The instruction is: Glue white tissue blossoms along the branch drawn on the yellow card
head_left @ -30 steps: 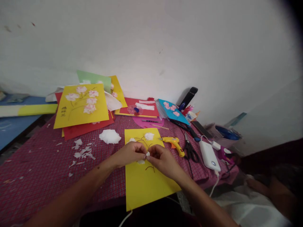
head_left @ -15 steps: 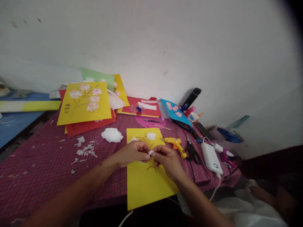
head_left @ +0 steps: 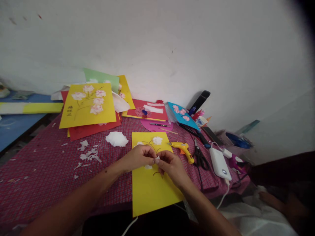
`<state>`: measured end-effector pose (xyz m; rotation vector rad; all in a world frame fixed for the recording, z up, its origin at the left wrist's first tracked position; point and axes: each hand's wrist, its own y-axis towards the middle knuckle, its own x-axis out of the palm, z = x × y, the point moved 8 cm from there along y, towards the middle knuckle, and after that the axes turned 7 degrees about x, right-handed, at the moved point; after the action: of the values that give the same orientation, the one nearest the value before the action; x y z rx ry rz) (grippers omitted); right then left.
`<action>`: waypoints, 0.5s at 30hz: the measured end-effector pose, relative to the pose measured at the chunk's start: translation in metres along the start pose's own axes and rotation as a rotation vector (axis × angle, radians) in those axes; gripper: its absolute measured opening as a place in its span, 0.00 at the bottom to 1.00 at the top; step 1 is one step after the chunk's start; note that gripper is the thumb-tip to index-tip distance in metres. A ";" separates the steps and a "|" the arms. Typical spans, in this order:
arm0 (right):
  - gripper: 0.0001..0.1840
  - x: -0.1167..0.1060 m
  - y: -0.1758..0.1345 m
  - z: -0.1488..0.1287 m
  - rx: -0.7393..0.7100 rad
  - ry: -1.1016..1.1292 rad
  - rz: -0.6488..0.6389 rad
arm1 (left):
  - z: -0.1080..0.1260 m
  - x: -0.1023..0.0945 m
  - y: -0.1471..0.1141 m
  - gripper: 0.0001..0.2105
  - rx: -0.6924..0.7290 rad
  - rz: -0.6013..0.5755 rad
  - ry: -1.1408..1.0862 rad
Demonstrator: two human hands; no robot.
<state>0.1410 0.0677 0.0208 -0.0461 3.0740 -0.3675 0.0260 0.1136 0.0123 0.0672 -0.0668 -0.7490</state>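
My left hand [head_left: 137, 159] and right hand [head_left: 171, 165] meet over the yellow card [head_left: 152, 190], fingertips of both pinching one small white tissue piece [head_left: 157, 158] just above the sheet. I judge it near weightless, soft and easily torn, so it wants a light pinch at its edges, not a squeeze (crushed petals won't fluff back). The card lies flat on the checked cloth [head_left: 49, 170], its near end overhanging the table edge. A tissue blossom [head_left: 157, 140] sits at the card's far end. Glue gun [head_left: 182, 149] and scissors [head_left: 199, 156] lie just right of the card; a white tissue wad [head_left: 116, 139] lies to its left.
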 end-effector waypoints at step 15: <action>0.07 -0.003 0.000 0.011 0.042 0.070 -0.005 | 0.006 -0.002 0.001 0.06 0.044 -0.010 0.059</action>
<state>0.1442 0.0654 0.0101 -0.0406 3.1341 -0.4429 0.0245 0.1151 0.0178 0.1317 -0.0269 -0.7546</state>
